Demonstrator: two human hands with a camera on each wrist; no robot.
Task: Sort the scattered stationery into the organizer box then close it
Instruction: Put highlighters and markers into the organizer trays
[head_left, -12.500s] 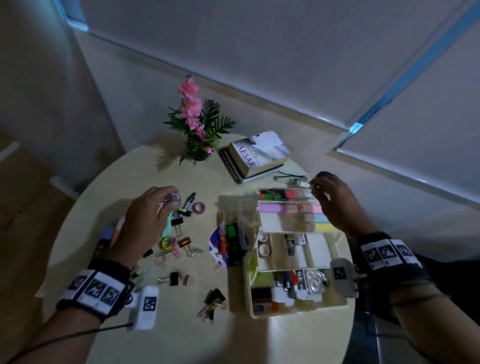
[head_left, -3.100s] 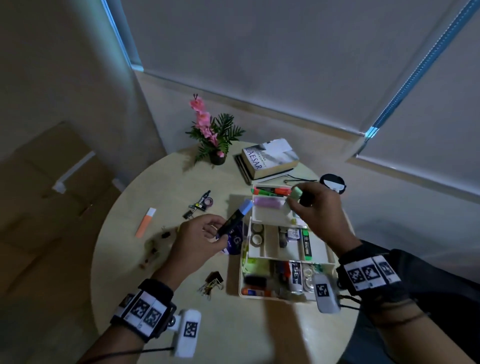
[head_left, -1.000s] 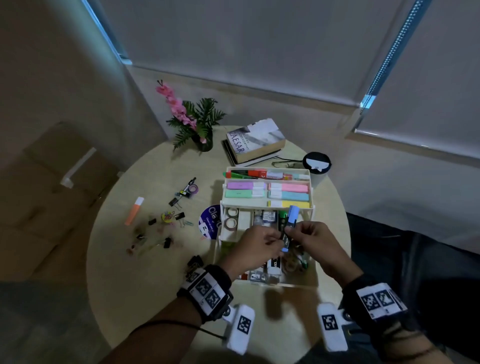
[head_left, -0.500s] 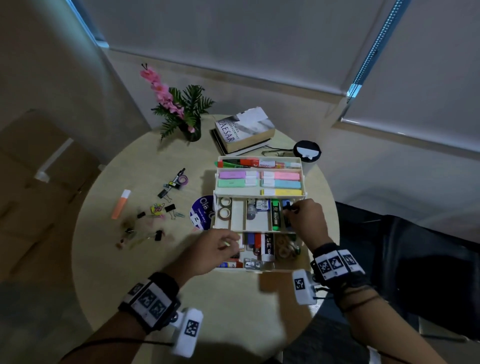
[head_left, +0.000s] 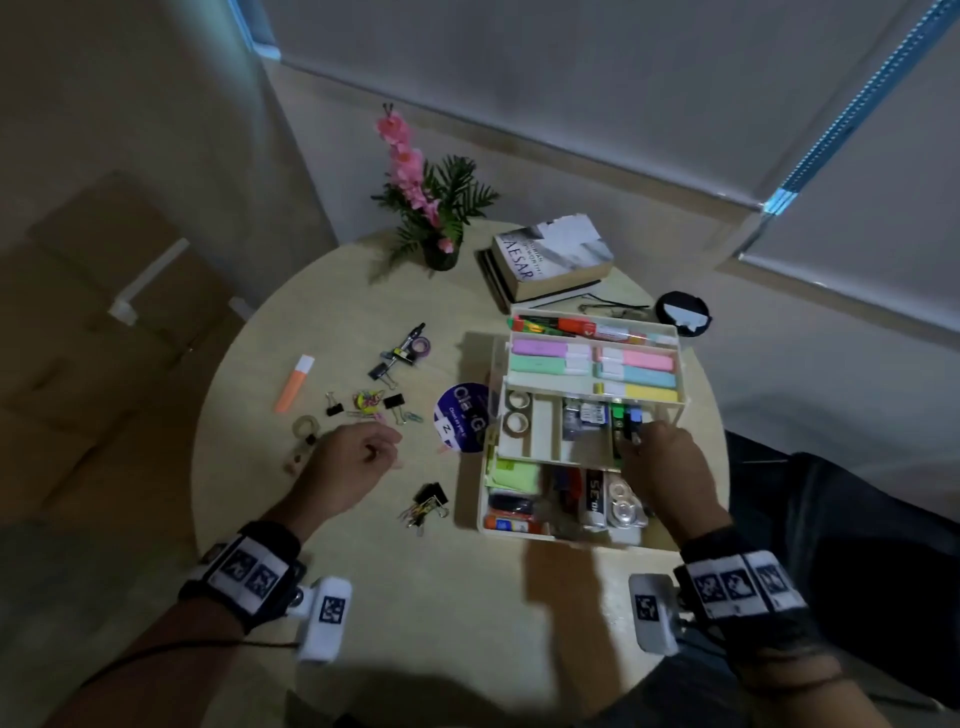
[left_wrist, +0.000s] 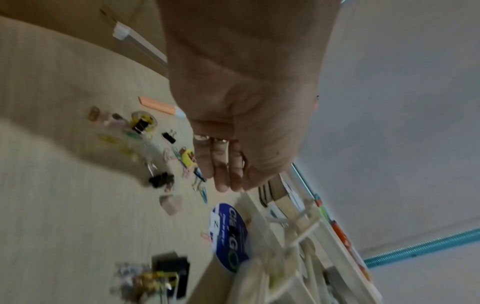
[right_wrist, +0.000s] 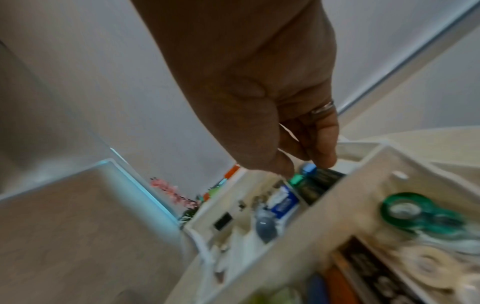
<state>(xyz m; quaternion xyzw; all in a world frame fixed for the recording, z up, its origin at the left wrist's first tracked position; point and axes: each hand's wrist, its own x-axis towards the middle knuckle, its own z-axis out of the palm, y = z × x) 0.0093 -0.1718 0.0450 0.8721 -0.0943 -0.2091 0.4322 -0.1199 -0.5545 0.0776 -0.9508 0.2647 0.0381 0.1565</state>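
The white tiered organizer box (head_left: 587, 536) stands open on the right of the round table. My right hand (head_left: 636, 439) reaches into the middle tier's right compartment. Its straight fingers touch a blue-capped marker (right_wrist: 308, 169) lying beside a green-capped marker (right_wrist: 296, 180). My left hand (head_left: 384, 449) hovers over the table left of the box, fingers loosely curled and holding nothing. Just beyond it lie binder clips (head_left: 393, 401), coloured paper clips and a small tape roll (head_left: 304, 427). An orange highlighter (head_left: 295, 383) lies farther left. A pen with a tape ring (head_left: 410, 345) lies behind.
A purple round disc (head_left: 462, 422) leans at the box's left side. A black clip cluster (head_left: 428, 503) lies near the box's front left corner. A flower pot (head_left: 439, 254), a book (head_left: 553, 257), glasses (head_left: 613, 310) and a black round object (head_left: 682, 313) sit at the back.
My left hand has left the front of the box and moved left over the scattered clips. My right hand stays at the compartment, where the blue-capped marker now lies.
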